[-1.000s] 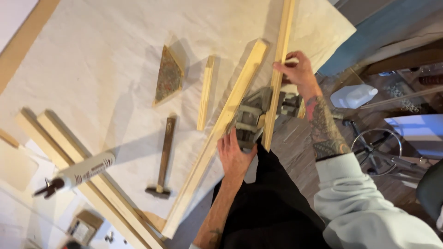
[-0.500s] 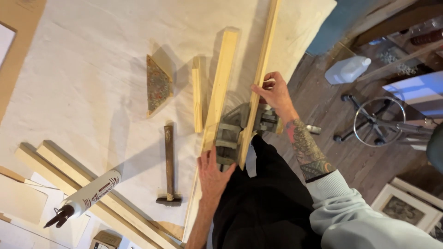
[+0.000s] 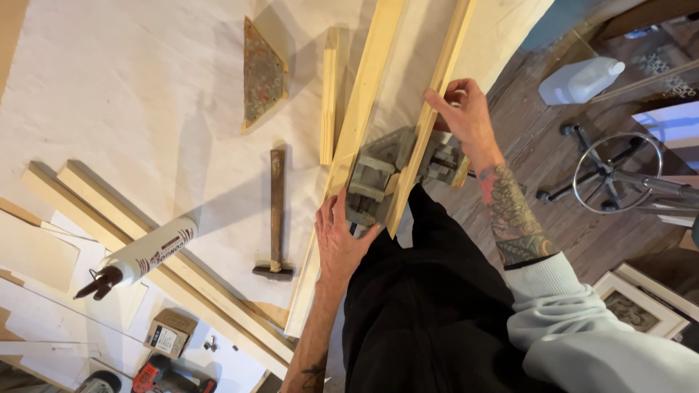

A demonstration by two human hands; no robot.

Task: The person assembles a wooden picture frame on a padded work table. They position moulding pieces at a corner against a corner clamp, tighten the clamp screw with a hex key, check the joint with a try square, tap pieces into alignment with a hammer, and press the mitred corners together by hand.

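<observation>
A grey metal corner clamp (image 3: 378,175) sits at the table's near edge with two long pale wooden strips set in it. My left hand (image 3: 341,236) rests against the lower left strip (image 3: 357,124) and the clamp's near corner, fingers spread. My right hand (image 3: 466,113) grips the right strip (image 3: 444,80) from its outer side, just above the clamp's screw handle (image 3: 455,169). My tattooed right forearm and pale sleeve run down to the lower right.
On the white-covered table (image 3: 109,94) lie a hammer (image 3: 277,211), a short wooden strip (image 3: 330,94), a triangular framed piece (image 3: 261,73), a glue cartridge (image 3: 142,256) and more long strips (image 3: 145,240). A white jug (image 3: 579,80) and stool base (image 3: 619,171) stand on the floor.
The view has closed in on the clamp. My right hand has slid down the right strip towards the clamp; my left hand stays at the clamp's near corner.
</observation>
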